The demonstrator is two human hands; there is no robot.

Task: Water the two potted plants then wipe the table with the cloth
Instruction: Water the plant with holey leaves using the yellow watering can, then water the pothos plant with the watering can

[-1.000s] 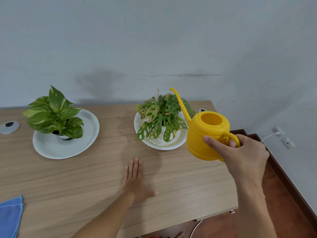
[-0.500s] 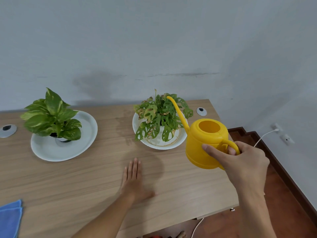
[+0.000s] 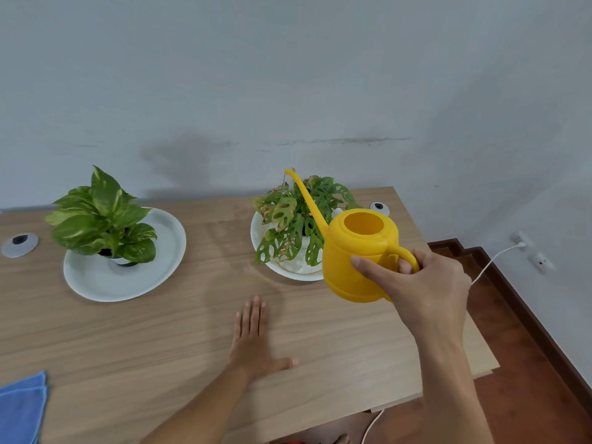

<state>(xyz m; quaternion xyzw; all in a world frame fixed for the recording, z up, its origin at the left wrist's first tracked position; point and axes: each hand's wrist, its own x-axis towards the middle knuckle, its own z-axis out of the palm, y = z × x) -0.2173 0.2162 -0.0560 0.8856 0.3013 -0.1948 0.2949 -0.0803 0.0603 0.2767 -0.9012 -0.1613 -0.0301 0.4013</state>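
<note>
Yellow plastic fills the right hand (image 3: 426,280): its fingers are wrapped through the handle of a watering can (image 3: 360,254), held in the air above the wooden table (image 3: 192,331). The can's long thin spout reaches over the holey-leaved plant (image 3: 298,219), which sits in a white dish at the table's right. The left hand (image 3: 253,341) lies flat and open on the wood, holding nothing. A second leafy plant (image 3: 102,222) stands on a white plate well to the left. A blue cloth (image 3: 20,408) lies at the near left edge. To pour well, probably tip slowly, aiming the spout at the soil beneath the leaves.
</note>
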